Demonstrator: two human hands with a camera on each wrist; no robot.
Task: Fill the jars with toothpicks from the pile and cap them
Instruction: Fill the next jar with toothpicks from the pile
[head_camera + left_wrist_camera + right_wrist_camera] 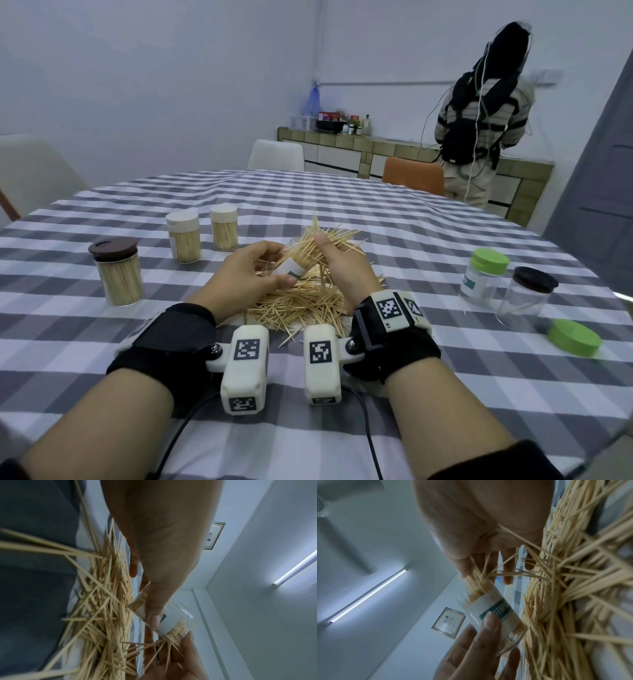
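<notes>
The left hand [246, 274] grips the light, probably slippery labelled toothpick jar [290, 270] round its body, while the right hand [342, 267] pinches a stiff, splaying toothpick bundle [310, 248] mid-length.

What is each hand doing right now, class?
Left hand: grips the labelled jar, tilted.
Right hand: pinches a bunch of toothpicks at the jar's mouth.
</notes>
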